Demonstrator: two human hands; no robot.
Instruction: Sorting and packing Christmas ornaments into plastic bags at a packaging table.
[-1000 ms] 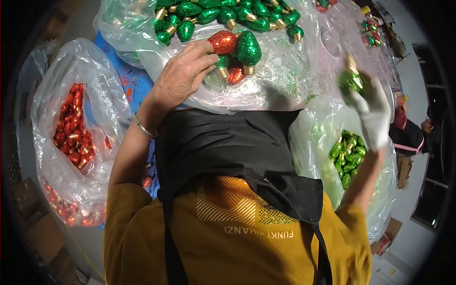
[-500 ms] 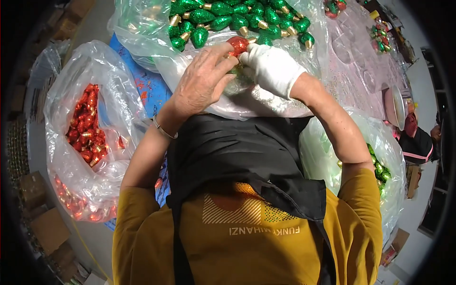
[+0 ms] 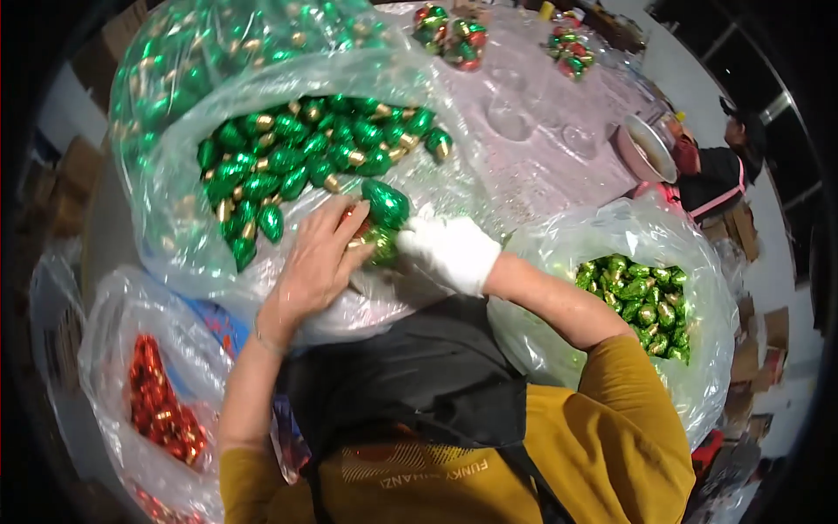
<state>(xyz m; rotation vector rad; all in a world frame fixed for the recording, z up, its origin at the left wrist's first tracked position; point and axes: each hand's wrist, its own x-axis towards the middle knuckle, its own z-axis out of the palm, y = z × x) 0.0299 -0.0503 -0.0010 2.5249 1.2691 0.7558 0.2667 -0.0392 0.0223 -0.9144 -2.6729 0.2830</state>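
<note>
My bare left hand [image 3: 319, 262], with a bracelet at the wrist, is closed round a red glitter bulb ornament [image 3: 353, 219], mostly covered by the fingers. My right hand [image 3: 454, 254], in a white glove, is closed at the lower edge of a shiny dark green bulb ornament [image 3: 385, 203], its cap hidden. A light green bulb ornament [image 3: 381, 245] shows between the hands, below the dark green one. Just beyond them, an opened clear plastic bag [image 3: 188, 144] holds a heap of dark green bulb ornaments [image 3: 292, 159] with gold caps.
On my left stands a clear bag of red bulbs [image 3: 166, 406]; on my right, one of light green bulbs [image 3: 642, 301]. Clear packs of mixed bulbs [image 3: 461, 44] sit on the pinkish table cover [image 3: 550, 100]. Near a bowl [image 3: 644, 150] at right is another person [image 3: 720, 179].
The view has swung to the right, bringing the light green bag into fuller sight. A dark green bulb now shows between my hands, and the red one is under my left fingers.
</note>
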